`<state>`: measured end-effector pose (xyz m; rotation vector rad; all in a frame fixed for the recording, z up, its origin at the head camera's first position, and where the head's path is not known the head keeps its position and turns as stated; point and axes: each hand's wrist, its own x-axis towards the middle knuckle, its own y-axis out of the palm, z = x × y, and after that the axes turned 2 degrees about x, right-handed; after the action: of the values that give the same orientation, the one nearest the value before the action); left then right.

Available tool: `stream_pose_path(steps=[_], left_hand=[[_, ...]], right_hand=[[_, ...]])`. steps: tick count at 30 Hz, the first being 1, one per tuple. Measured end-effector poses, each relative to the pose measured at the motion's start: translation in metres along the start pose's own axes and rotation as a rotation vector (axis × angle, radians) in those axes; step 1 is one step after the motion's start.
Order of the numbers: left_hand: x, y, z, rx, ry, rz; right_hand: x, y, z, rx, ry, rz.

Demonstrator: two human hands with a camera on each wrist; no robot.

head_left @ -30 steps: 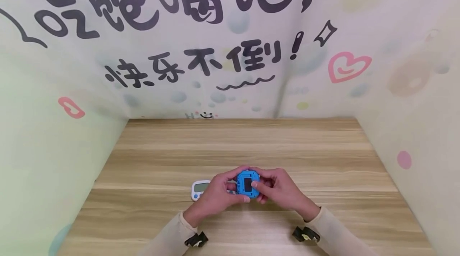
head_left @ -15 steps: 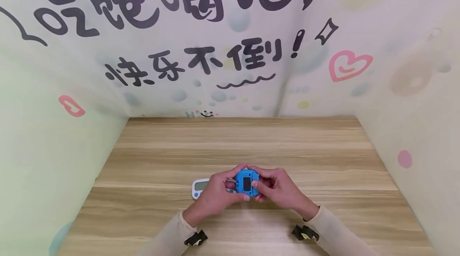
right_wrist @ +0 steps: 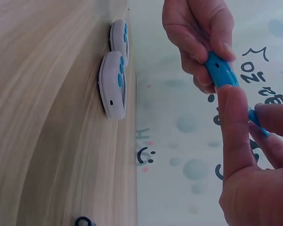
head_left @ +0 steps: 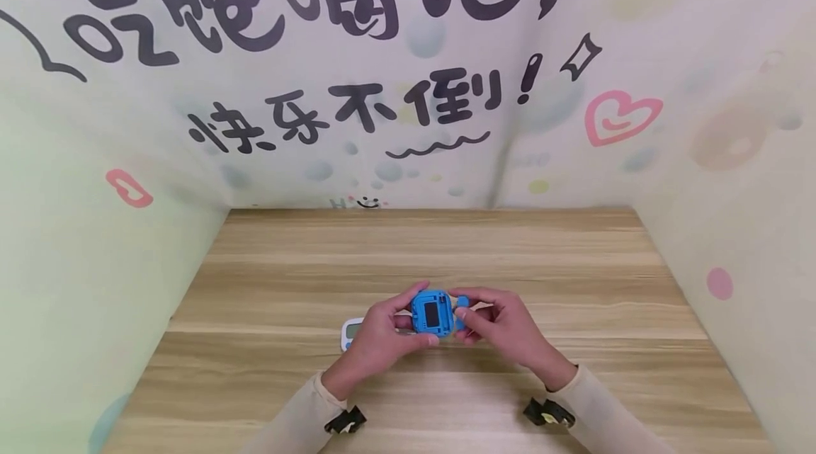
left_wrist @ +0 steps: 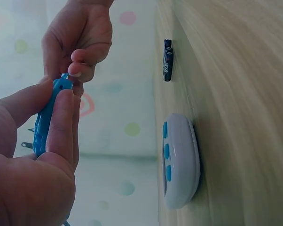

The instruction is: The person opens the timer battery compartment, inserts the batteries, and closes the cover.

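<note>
Head view: the bench (head_left: pixel 542 256) ran back to a wall (head_left: pixel 446 181), its far edge well beyond the hands, which left working room ahead. The left hand (head_left: pixel 382 337) pinched opposite edges of a blue device (head_left: pixel 433 314) raised above the wood, over a white device (left_wrist: pixel 184 160). That casing was probably light, stiff and slightly slippery, best held by its rim. Fingers of the right hand (head_left: pixel 503 326) closed on a thin blue piece (head_left: pixel 462 305) just beside it, likely fragile. A dark battery (left_wrist: pixel 168 60) lay below.
</note>
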<state>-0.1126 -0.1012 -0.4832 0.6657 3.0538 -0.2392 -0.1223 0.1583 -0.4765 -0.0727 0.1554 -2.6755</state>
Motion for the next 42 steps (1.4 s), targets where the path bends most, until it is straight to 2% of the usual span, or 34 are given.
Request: stream_pose_path(steps=[7,11,17,22,26,33,38,42], left_hand=[[-0.004,-0.010,0.003,0.003,-0.024,-0.004],[-0.006,-0.014,0.005,-0.017,-0.030,-0.005],[-0.007,-0.021,0.006,-0.022,-0.020,0.005],[-0.008,-0.023,0.006,-0.035,-0.021,0.022],[-0.008,-0.022,0.005,-0.035,-0.027,0.024],[-0.008,-0.022,0.006,-0.048,-0.042,0.031],[-0.008,-0.023,0.008,-0.045,-0.051,0.028],[-0.008,-0.023,0.008,-0.048,-0.058,0.029]], right_hand=[[0.000,-0.007,-0.006,-0.091,-0.029,0.015],[-0.001,-0.008,-0.018,-0.165,0.001,0.037],[-0.006,-0.008,-0.032,-0.218,0.081,0.124],[-0.013,-0.007,-0.038,-0.282,0.099,0.201],[-0.018,-0.005,-0.043,-0.356,0.082,0.271],[-0.020,0.002,-0.041,-0.433,0.042,0.329],[-0.019,0.005,-0.038,-0.504,0.042,0.337],[-0.018,0.006,-0.036,-0.520,0.058,0.349]])
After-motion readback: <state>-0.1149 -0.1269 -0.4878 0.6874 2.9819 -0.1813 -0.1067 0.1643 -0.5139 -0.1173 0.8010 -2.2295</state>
